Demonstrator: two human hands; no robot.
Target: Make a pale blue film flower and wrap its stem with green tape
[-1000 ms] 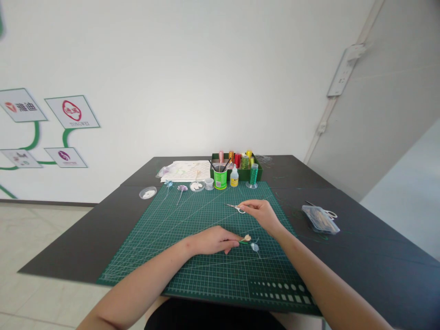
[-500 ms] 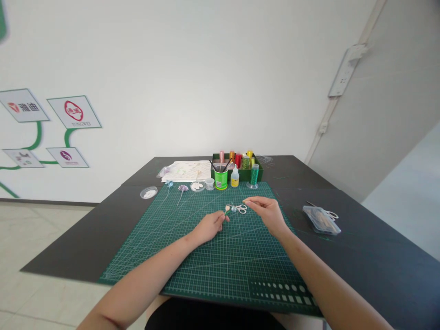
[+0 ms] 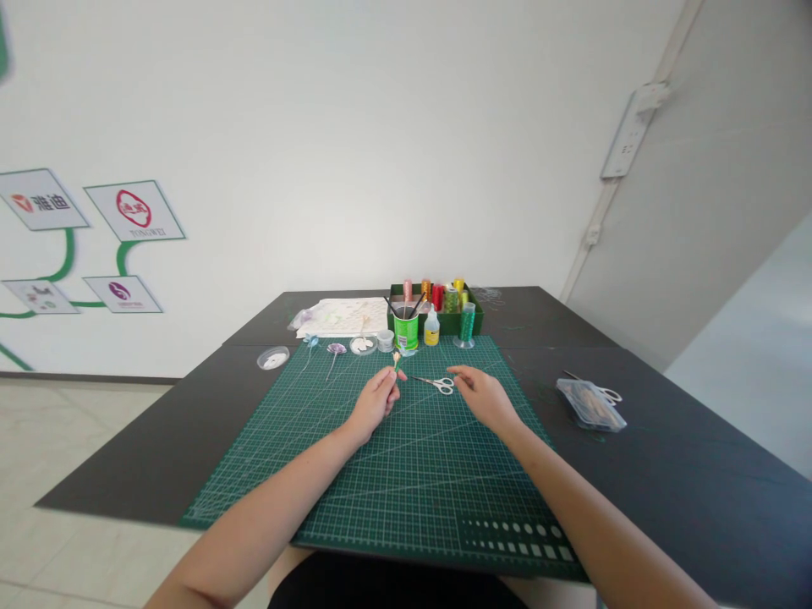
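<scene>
Green gridded cutting mat (image 3: pixel 381 474) covers the near middle of a dark table (image 3: pixel 666 457), and both of the person's bare hands work above it. The left hand (image 3: pixel 373 399) has thumb and fingertips pressed together on the thin stem of a small flower (image 3: pixel 397 359), holding it upright with the pale bloom just above the fingers. It sits over the far half of the mat, in front of a green cup (image 3: pixel 407 331) that holds dark sticks. The right hand (image 3: pixel 482 394) lies low over the mat with its fingers loosely spread and holding nothing. Its fingertips are just beside the handles of the scissors (image 3: pixel 437 383), which lie flat on the mat between the two hands; whether they touch cannot be told. Beside the cup stand a glue bottle (image 3: pixel 431 328) and a green spool (image 3: pixel 468 324), with a box (image 3: pixel 473 320) of coloured thread spools behind them. Two more flowers (image 3: pixel 336 348) lie on the mat's far left edge, near a round clear dish (image 3: pixel 273 358). A clear plastic case (image 3: pixel 587 404) rests on the table well to the right.
</scene>
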